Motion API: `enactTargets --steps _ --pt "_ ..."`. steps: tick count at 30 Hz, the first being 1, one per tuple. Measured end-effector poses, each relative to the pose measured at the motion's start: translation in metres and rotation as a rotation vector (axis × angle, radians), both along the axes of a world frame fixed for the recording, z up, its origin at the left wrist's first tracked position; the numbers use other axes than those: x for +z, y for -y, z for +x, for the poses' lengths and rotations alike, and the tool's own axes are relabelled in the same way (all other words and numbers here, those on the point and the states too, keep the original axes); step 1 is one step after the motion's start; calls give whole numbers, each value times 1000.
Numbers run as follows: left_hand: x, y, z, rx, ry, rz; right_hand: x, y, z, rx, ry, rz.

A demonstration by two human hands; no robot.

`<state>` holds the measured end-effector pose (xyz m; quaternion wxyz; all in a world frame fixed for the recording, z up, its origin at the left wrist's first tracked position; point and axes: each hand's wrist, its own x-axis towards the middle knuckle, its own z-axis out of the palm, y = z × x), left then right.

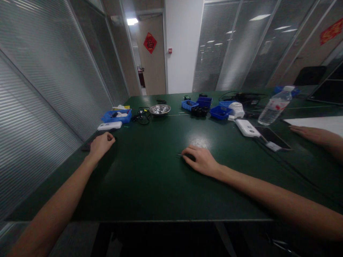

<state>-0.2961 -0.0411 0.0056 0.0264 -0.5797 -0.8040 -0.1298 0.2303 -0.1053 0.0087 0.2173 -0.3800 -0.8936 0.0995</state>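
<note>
Right hand (200,159) pinches a thin item (180,155) over the middle of the green surface (144,189). Left hand (100,145) is curled near a white device (109,125); whether it grips anything, I cannot tell.

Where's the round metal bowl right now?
In the head view, the metal bowl sits toward the far side of the table, slightly left of centre, just right of the black cables.

dark green tabletop (144,178), pale grey rod (179,155), blue trays (220,113), silver bowl (160,114), red-and-white bottle label (277,104), red door hanging (150,43), grey striped blinds (40,53)
</note>
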Motion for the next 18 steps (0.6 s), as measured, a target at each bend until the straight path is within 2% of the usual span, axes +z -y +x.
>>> enactTargets --steps 18 --pt "2 2 2 -2 11 -9 -5 -3 2 11 -12 4"
